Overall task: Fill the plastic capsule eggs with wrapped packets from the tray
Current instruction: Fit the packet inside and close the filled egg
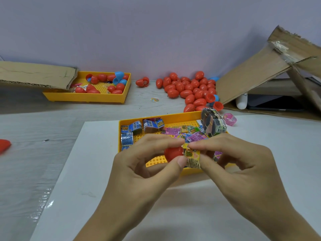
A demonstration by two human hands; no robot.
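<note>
My left hand holds a red capsule egg half between thumb and fingers, above the near yellow tray. My right hand pinches a yellow wrapped packet pressed against the egg's open side. The tray holds several blue, pink and purple wrapped packets and a banded stack of packets at its right end. A heap of red capsule eggs lies on the table behind the tray.
A second yellow tray with red and blue eggs sits at the back left, partly under cardboard. A cardboard box leans at the right. A pink tape ring and a red piece lie nearby.
</note>
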